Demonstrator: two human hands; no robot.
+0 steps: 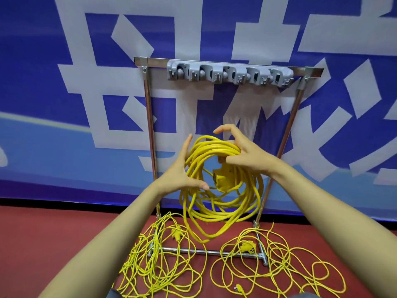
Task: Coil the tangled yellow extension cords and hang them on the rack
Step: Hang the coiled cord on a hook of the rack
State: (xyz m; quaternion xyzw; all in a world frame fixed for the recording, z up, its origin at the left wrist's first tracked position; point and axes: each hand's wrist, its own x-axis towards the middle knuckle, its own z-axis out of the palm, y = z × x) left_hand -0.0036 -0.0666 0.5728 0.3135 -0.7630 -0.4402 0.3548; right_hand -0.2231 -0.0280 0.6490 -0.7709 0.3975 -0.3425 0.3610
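Note:
A coiled yellow extension cord (223, 214) hangs in the air in front of the metal rack (150, 125). Its yellow socket block (223, 179) dangles inside the loops. My right hand (247, 155) grips the top of the coil, thumb under the strands and fingers curled over them, with the index finger lifted. My left hand (182, 175) is at the coil's left side with straight fingers and the thumb reaching into the loops. The grey hook strip (229, 75) on the rack's top bar carries nothing. Two more tangled yellow cords lie on the floor, one at the left (159, 267), one at the right (283, 269).
The rack stands against a blue and white banner wall (64, 104) on a red floor (43, 244). Its base bar (204, 252) lies under the loose cords. Yellow plugs (247, 247) lie among the floor tangles.

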